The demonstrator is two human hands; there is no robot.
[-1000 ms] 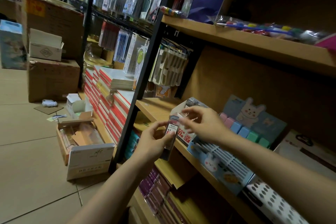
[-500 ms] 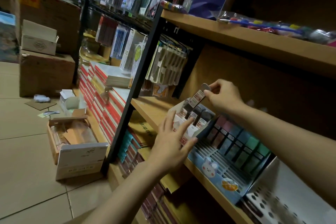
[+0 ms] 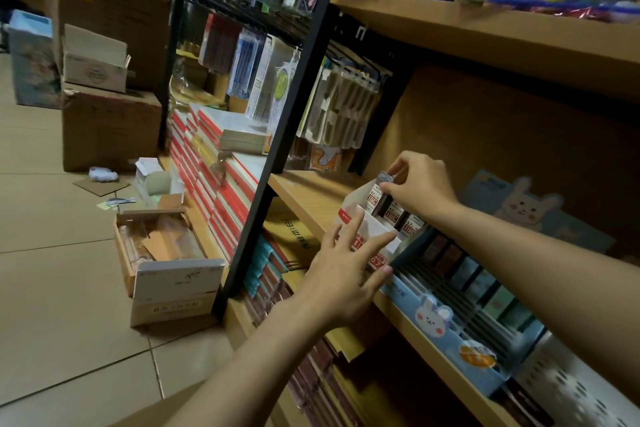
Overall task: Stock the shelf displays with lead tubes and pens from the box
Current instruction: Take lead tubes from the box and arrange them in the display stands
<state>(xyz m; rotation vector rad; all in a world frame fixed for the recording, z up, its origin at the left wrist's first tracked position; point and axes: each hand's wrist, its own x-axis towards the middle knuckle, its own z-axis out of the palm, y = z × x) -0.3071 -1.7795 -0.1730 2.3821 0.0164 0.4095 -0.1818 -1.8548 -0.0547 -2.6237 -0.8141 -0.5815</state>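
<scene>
White cardboard display box (image 3: 367, 218) with red print stands on the wooden shelf (image 3: 311, 194) at centre right of the frame, just beside a blue rabbit-printed display tray (image 3: 446, 333) to its lower right. Inside the white box, several lead tubes (image 3: 403, 218) stand upright in a row, each dark with a red-and-white label.

Right hand (image 3: 419, 184) — reaching in from the right edge — pinches one lead tube (image 3: 385, 184) at its top cap between thumb and fingertips; the tube is upright and partly seated in the back row of the box, touching its neighbours.

Left hand (image 3: 343, 277) comes up from the lower centre with fingers spread and straight, fingertips resting against the front panel of the white box; it grips nothing.

Lower left of centre, on the tiled floor (image 3: 52, 270), lies an open cardboard box (image 3: 162, 246) with its white flap folded forward; contents are unclear — clear wrapping and brown card show. Behind it stand larger brown cartons (image 3: 110, 128) with a small white carton on top.

Stacks of red-and-white notebooks (image 3: 207, 163) fill the lower rack at centre left. Hanging packets (image 3: 339, 104) occupy the wire rack above. An upper wooden shelf (image 3: 485, 35) crosses the top right, carrying bagged coloured items, blurred.
</scene>
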